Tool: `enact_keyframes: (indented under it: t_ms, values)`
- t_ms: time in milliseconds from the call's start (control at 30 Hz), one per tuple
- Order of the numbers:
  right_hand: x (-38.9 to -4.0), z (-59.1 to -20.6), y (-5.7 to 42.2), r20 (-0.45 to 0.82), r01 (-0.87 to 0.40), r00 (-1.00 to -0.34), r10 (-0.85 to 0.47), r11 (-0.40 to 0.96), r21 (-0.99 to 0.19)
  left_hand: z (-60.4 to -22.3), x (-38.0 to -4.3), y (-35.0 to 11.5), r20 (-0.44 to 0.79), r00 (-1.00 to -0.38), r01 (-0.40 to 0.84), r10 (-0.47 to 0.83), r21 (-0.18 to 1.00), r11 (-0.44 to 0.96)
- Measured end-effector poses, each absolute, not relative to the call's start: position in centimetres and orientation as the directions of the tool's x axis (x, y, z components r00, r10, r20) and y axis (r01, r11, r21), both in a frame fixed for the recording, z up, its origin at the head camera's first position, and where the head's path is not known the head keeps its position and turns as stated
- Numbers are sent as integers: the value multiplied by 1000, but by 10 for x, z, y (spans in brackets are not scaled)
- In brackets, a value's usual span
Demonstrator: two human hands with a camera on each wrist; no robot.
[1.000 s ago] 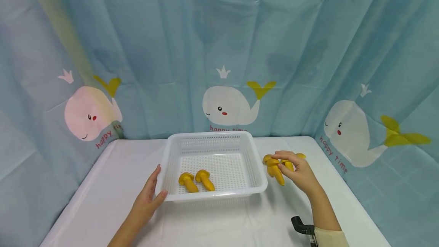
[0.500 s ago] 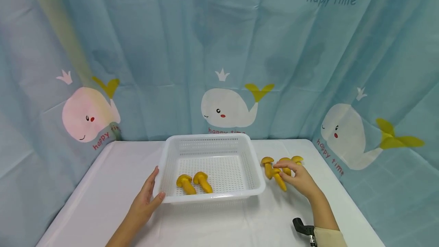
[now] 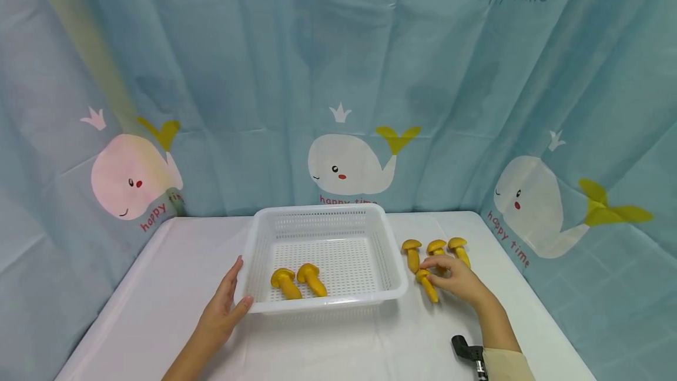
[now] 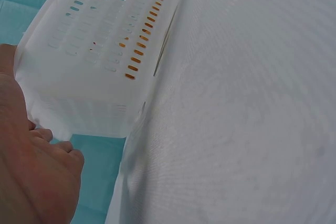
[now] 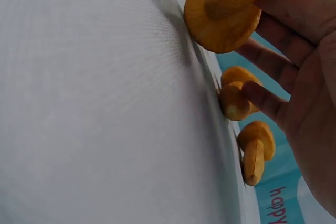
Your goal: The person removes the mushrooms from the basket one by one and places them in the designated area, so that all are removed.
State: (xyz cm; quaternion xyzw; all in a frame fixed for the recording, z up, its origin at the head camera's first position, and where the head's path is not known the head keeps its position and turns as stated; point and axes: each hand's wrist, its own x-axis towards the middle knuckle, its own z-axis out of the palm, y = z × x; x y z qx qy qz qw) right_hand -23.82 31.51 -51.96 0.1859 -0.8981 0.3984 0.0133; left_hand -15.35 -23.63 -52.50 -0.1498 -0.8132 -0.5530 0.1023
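Note:
My left hand [image 3: 219, 307] grips the left front corner of a white plastic basket [image 3: 346, 298], thumb at its front rim and fingers along its side. Curled fingers of that hand show under the corner in the left wrist view. Two yellow mushrooms [image 3: 286, 284] lie inside the basket near its front wall. Right of the basket, my right hand [image 3: 460, 280] pinches another yellow mushroom [image 3: 429, 290] by its cap, the stem pointing toward me. This mushroom [image 5: 223, 22] shows cap and stem at the top of the right wrist view.
Behind the right hand, three more mushrooms stand in a row on the white table [image 3: 317, 348]: one by the basket [image 3: 412, 256], a middle one [image 3: 436, 247] and a right one [image 3: 459, 250]. A blue whale-print curtain [image 3: 254, 75] hangs around the table's back and sides.
My right hand has brought its mushroom toward me, away from the mushrooms behind, which now show more fully. The left hand stays at the basket corner.

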Motion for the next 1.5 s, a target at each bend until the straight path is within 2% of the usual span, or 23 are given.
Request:
enact_keyframes:
  t_ms: [267,633,967,1267,1500]
  values:
    - [-239,-519,313,134,-337,-922,-364,583,-739,-525,-153,-237,315,-941,339,126,870,359]
    - [-237,-519,305,58,-299,-925,-375,627,-719,-529,-155,-237,304,-944,329,125,873,359]
    - [-237,-516,307,106,-362,-912,-397,656,-662,-528,-155,-237,287,-951,311,120,883,353]
    - [-237,-518,301,20,-285,-928,-373,673,-682,-527,-154,-237,275,-954,300,120,891,342]
    - [-237,-518,307,63,-322,-914,-400,624,-712,-526,-154,-237,259,-959,284,118,893,348]
